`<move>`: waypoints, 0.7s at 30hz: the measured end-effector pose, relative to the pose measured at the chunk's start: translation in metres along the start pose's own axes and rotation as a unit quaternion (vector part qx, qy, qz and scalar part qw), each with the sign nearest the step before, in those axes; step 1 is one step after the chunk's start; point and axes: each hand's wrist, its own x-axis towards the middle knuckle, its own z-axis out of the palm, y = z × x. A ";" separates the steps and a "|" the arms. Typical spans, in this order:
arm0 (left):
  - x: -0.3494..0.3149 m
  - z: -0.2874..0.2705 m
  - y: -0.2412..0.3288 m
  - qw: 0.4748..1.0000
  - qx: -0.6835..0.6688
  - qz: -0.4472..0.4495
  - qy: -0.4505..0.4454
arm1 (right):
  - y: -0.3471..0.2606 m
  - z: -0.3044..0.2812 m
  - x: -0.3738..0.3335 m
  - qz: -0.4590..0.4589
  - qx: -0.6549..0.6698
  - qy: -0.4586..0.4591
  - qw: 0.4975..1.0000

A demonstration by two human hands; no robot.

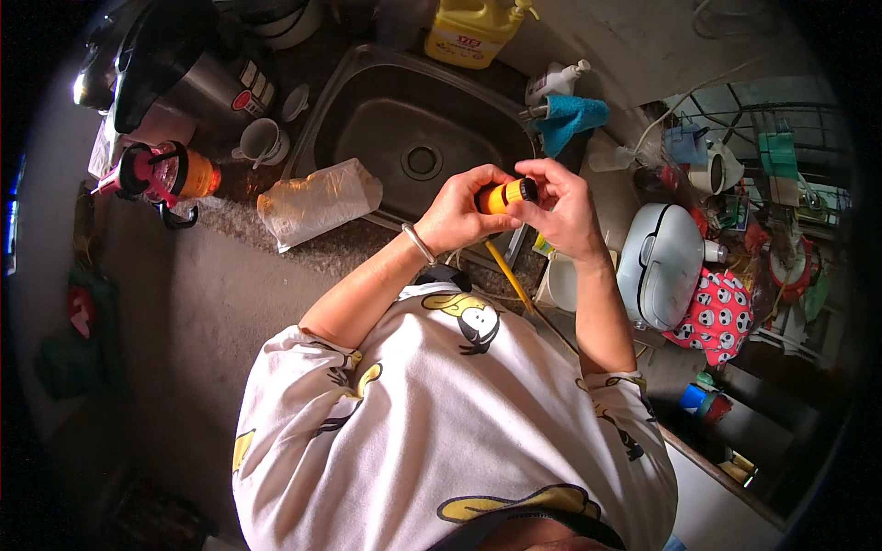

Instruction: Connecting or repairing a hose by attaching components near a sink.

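My left hand [457, 213], with a bangle at its wrist, is closed around a small yellow-orange cylinder [499, 197] with black bands. The cylinder lies roughly level above the sink's front edge, its black ribbed end toward my right hand [568, 208]. My right thumb and fingers close on that ribbed end. Part of the cylinder is hidden behind my left fingers, and its kind cannot be made out. Just below the hands, a yellow tube [508, 275] slants down toward my shirt. Beyond them is the metal sink [367, 119] with its round drain.
A clear plastic-wrapped package [319, 204] lies on the counter at the left, near a cup [262, 142] and a pink-lidded bottle [165, 174]. A yellow jug [473, 32] and a blue cloth [571, 124] are behind the sink. At right sits a pale lidded appliance [657, 266].
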 end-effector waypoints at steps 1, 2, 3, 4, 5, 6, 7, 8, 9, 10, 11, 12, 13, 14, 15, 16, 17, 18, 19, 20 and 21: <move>-0.001 0.000 -0.001 1.000 0.009 0.000 0.004 | -0.004 0.000 -0.001 0.000 0.000 0.000 1.000; -0.001 -0.001 -0.001 1.000 0.018 0.000 0.010 | -0.012 0.000 0.000 -0.038 -0.054 -0.002 0.998; 0.000 -0.003 -0.001 1.000 0.019 0.001 0.011 | -0.017 0.001 0.001 -0.076 -0.107 -0.003 0.991; 0.000 -0.006 -0.001 0.999 -0.027 -0.025 -0.017 | -0.017 0.002 0.004 -0.144 -0.099 -0.005 0.985; 0.000 -0.008 0.000 0.995 -0.074 -0.051 -0.045 | -0.017 0.001 0.005 -0.144 -0.099 -0.005 0.985; 0.000 -0.006 0.002 0.995 -0.074 -0.050 -0.045 | -0.017 -0.001 0.007 -0.186 -0.089 -0.023 0.978; 0.000 -0.004 0.006 0.990 -0.129 -0.036 -0.033 | -0.017 -0.003 0.008 -0.228 -0.080 -0.040 0.969; 0.001 -0.002 0.009 0.983 -0.184 -0.021 -0.021 | -0.016 -0.003 0.009 -0.229 -0.081 -0.041 0.969; 0.001 -0.003 0.006 0.983 -0.184 -0.020 -0.020 | -0.015 -0.003 0.009 -0.229 -0.067 -0.033 0.971; 0.001 -0.004 0.000 0.987 -0.163 0.000 -0.001 | -0.014 -0.004 0.010 -0.229 -0.054 -0.025 0.972; 0.002 -0.005 -0.003 0.989 -0.142 0.018 0.017 | -0.015 -0.002 0.008 -0.229 -0.054 -0.026 0.972; 0.002 -0.006 -0.005 0.989 -0.143 0.019 0.017 | -0.016 0.000 0.003 -0.130 -0.009 0.006 0.991; 0.002 -0.006 -0.006 0.993 -0.116 0.017 0.019 | -0.017 0.001 0.001 -0.030 0.037 0.037 0.998; 0.002 -0.006 -0.006 0.996 -0.089 0.015 0.019 | -0.009 -0.001 0.001 0.008 0.012 0.011 1.000; 0.001 -0.006 -0.007 0.996 -0.090 0.015 0.019 | -0.005 0.000 0.000 0.009 0.011 0.011 1.000; 0.001 -0.005 -0.009 0.995 -0.098 0.027 0.021 | -0.005 0.001 0.000 0.024 0.062 0.002 0.998; 0.001 -0.005 -0.009 0.993 -0.106 0.040 0.024 | -0.004 0.002 0.001 0.039 0.112 -0.009 0.993; 0.001 -0.005 -0.008 0.993 -0.107 0.041 0.026 | -0.004 0.002 0.001 0.040 0.111 -0.010 0.993; 0.000 -0.006 -0.006 0.989 -0.142 0.014 0.028 | -0.005 0.002 0.000 0.018 0.128 -0.008 0.992; -0.001 -0.006 -0.003 0.984 -0.177 -0.014 0.030 | -0.005 0.001 -0.001 -0.004 0.145 -0.005 0.989; -0.002 -0.008 0.002 0.984 -0.177 -0.014 0.031 | -0.004 0.001 0.000 -0.004 0.145 -0.006 0.989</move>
